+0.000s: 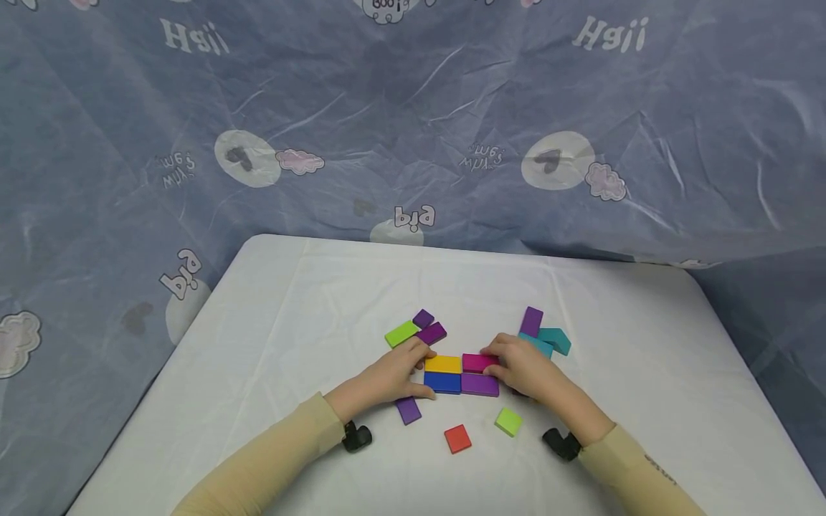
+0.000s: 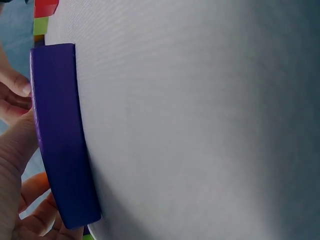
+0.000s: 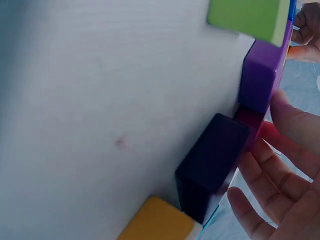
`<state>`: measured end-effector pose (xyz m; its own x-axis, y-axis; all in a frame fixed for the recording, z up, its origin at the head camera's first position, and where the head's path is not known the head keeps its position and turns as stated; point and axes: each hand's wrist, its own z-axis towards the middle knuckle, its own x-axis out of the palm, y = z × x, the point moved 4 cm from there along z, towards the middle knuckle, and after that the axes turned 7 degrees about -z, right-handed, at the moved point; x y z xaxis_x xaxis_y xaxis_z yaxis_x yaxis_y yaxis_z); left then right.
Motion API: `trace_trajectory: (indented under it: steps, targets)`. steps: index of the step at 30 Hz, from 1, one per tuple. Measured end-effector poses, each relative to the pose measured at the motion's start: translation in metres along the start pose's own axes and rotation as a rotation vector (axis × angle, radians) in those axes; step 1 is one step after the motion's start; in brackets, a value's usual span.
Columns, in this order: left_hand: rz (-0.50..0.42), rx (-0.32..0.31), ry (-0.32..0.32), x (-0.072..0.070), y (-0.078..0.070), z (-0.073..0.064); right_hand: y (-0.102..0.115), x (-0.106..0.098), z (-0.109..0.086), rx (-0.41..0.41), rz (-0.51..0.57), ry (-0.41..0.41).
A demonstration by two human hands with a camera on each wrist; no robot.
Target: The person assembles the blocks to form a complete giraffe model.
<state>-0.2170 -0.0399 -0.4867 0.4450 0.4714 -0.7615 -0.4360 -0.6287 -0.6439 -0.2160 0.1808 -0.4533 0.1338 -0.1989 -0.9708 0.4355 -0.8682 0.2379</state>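
Observation:
Four flat wooden blocks lie together as a two-by-two rectangle in the head view: yellow (image 1: 442, 364) above blue (image 1: 442, 383) on the left, magenta (image 1: 477, 363) above purple (image 1: 480, 385) on the right. My left hand (image 1: 399, 373) spans the left end, index finger at the yellow block's far edge and thumb at the blue block's near corner. With thumb and index finger, my right hand (image 1: 528, 367) pinches the magenta block near its right end. The right wrist view shows the thumb (image 3: 295, 117) by the purple and magenta blocks; the other fingers lie partly behind.
Near the left hand lie a lime block (image 1: 401, 334), dark purple pieces (image 1: 432, 334) and a purple block (image 1: 408, 411). In front are a red block (image 1: 458, 438) and a lime square (image 1: 508, 421). Teal pieces (image 1: 555, 340) and another purple block (image 1: 532, 322) lie beyond the right hand.

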Motion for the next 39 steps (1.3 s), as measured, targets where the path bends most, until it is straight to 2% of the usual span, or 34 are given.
trace_trajectory:
  steps: [15,39]
  targets:
    - [0.005,0.0,-0.003,-0.001,-0.001,0.0,0.009,0.009,-0.017,0.037,0.038,0.08]
    - [-0.001,-0.025,0.005,0.0,-0.001,0.001,0.004,0.017,-0.021,0.042,0.132,0.051]
